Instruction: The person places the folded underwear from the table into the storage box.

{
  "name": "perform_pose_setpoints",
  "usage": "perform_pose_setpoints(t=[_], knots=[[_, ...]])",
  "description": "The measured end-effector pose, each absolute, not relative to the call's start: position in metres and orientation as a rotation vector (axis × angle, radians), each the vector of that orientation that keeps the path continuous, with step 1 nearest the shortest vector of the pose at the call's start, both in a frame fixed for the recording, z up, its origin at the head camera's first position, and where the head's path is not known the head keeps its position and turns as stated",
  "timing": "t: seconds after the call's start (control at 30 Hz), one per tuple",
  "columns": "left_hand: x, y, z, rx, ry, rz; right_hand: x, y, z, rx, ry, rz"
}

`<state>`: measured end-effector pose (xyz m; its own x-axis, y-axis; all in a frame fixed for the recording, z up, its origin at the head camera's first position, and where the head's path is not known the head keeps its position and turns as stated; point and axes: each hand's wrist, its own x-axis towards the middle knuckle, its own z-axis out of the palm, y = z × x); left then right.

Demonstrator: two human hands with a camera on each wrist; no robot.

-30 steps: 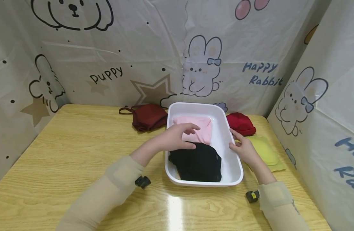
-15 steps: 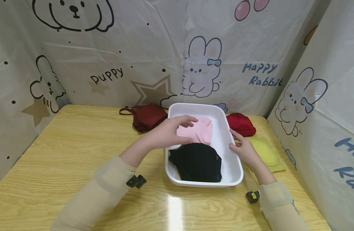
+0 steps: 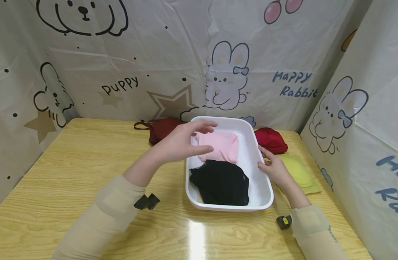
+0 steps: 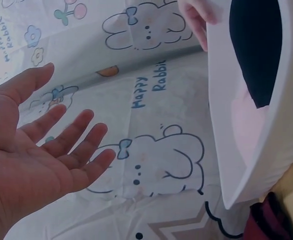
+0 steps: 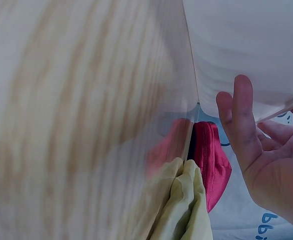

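Hands: two, both at the one basin; the left hand [image 3: 182, 142] hovers over the left rim, its grip spread wide, thumb apart from fingers, nothing in it.
Right side: and here the right hand [image 3: 275, 166] has fingertips on the right rim; whether that grip pinches the edge or just rests there, one cannot tell.
White basin: one, [image 3: 255, 180] smooth and plastic-looking, a rounded rectangle with tall walls, sitting upright on the bench [image 3: 88, 159].
Inside it: two cloths, count them! The black cloth [image 3: 222, 184] lies at the near end, matt, curved along its far edge; the pink cloth [image 3: 219, 144] lies just beyond, smooth, folded nearly rectangular.
Outside it: three more pieces; the maroon cloth [image 3: 161, 128] with a thin loop behind the left arm, the red cloth [image 3: 271, 141] rounded and bunched beside the right wall, the yellow cloth [image 3: 297, 171] softly creased near the right forearm.
Bench: one, pale wood grain, glossy where light strikes.
Backdrop: wrinkled pale sheeting [image 3: 173, 54] printed with rabbits and stars.
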<state>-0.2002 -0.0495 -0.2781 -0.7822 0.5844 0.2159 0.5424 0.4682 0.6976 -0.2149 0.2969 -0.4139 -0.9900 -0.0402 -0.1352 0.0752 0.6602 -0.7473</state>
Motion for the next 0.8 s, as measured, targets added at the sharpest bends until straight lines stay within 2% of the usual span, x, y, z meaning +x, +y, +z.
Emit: perform_pose_setpoints(t=[0.4,0.8], knots=[[-0.199,-0.070,-0.256,0.970,2.684,1.367,-0.215,0.298,-0.415,0.036,2.739,-1.239],[-0.203,-0.091,-0.252,1.025,2.709,1.518,-0.215,0.297,-0.414,0.031,2.746,-1.229]])
